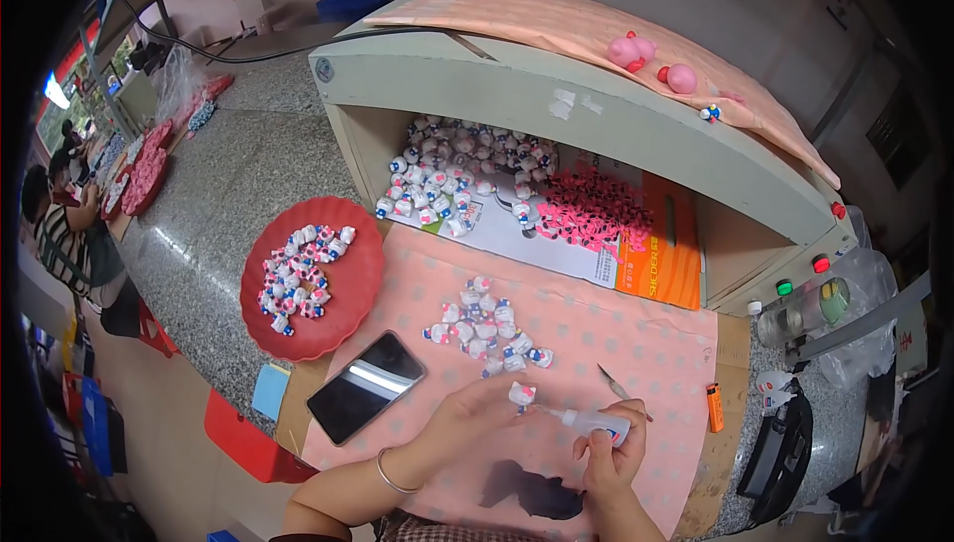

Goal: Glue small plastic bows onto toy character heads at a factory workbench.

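Note:
Between the fingertips of my left hand is a small white cat-shaped figurine with pink and blue details. My right hand is wrapped round a small white squeeze bottle, its narrow tip pointing left, close to the figurine; whether they touch I cannot tell. Just beyond my hands, a loose pile of similar figurines lies on the pink cloth. A thin pointed tool rests beyond the bottle. Nearer to me, below my hands, lies a dark cloth piece.
At left sit a red scalloped plate holding figurines, a black phone and a blue pad. A pale shelf box behind holds more figurines and many pink-black pieces. An orange lighter and black pouch lie at right.

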`<state>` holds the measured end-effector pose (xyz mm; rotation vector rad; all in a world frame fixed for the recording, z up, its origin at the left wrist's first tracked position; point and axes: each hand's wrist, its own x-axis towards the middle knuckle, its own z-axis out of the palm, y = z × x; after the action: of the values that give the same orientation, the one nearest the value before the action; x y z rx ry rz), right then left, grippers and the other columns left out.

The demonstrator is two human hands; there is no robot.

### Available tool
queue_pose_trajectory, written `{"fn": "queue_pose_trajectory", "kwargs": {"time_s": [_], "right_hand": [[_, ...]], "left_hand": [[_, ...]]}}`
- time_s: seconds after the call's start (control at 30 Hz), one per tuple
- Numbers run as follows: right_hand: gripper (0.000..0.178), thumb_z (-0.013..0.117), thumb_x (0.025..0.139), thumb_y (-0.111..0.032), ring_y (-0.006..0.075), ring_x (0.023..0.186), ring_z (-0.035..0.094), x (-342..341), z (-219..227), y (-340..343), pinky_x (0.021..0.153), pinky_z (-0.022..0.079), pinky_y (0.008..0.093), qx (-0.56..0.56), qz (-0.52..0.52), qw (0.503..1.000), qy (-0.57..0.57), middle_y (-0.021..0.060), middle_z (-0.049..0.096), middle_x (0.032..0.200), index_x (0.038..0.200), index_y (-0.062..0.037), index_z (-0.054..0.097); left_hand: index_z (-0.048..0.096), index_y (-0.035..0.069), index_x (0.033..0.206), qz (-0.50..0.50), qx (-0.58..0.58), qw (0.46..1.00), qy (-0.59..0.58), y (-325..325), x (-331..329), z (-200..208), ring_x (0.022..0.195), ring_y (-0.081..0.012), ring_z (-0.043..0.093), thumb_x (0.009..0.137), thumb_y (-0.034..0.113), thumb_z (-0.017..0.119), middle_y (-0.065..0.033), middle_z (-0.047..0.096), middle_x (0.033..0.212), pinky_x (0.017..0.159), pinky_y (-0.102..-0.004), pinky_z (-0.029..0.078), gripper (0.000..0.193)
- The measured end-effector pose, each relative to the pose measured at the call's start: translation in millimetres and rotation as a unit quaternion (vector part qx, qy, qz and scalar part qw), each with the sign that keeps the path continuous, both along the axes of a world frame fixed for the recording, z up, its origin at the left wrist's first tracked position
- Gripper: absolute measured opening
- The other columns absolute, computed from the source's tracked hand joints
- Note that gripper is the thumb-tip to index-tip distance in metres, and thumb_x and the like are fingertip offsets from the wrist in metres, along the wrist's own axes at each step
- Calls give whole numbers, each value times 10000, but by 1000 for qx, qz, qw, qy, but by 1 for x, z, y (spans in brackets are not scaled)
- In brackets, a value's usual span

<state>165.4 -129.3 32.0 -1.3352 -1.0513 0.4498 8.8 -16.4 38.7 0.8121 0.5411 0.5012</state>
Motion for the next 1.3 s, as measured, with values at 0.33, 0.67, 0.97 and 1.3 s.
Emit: {"fn": "queue_pose_trajectory", "kwargs": {"time_s": [0.33, 0.67, 0.97, 1.3], "right_hand": [[132, 519, 719, -16, 140, 683, 413, -5, 8, 2, 591, 359, 240, -23, -60, 997, 43, 98, 417, 796, 839, 14, 473], [176, 512, 777, -103, 124, 618, 422, -1, -2, 2, 483, 382, 224, 1, -38, 999, -2, 93, 372, 830, 876, 20, 435], [229, 495, 840, -159, 99, 563, 435, 3, -9, -2, 374, 417, 198, 6, -24, 998, -64, 88, 324, 879, 924, 29, 396], [164, 563, 728, -99, 187, 691, 426, -3, 2, -2, 612, 367, 278, -27, -91, 995, -22, 104, 431, 768, 836, -2, 490]], "left_hand": [[447, 71, 1212, -3, -2, 1000, 8, -1, 0, 0, 911, -66, 513, 838, 45, 517, -6, 548, 1016, 818, -244, 436, 382], [460, 68, 1192, 5, -10, 1000, -3, -2, -1, -3, 908, -67, 518, 830, 36, 526, -4, 557, 995, 817, -251, 445, 369], [449, 67, 1195, 19, -12, 1000, -7, -2, -1, -4, 927, -86, 520, 820, 13, 530, -17, 535, 1063, 813, -255, 449, 387], [446, 62, 1193, 24, -6, 1000, -13, 0, -1, -2, 923, -85, 517, 819, -5, 517, -19, 526, 1087, 814, -259, 447, 386]]}}
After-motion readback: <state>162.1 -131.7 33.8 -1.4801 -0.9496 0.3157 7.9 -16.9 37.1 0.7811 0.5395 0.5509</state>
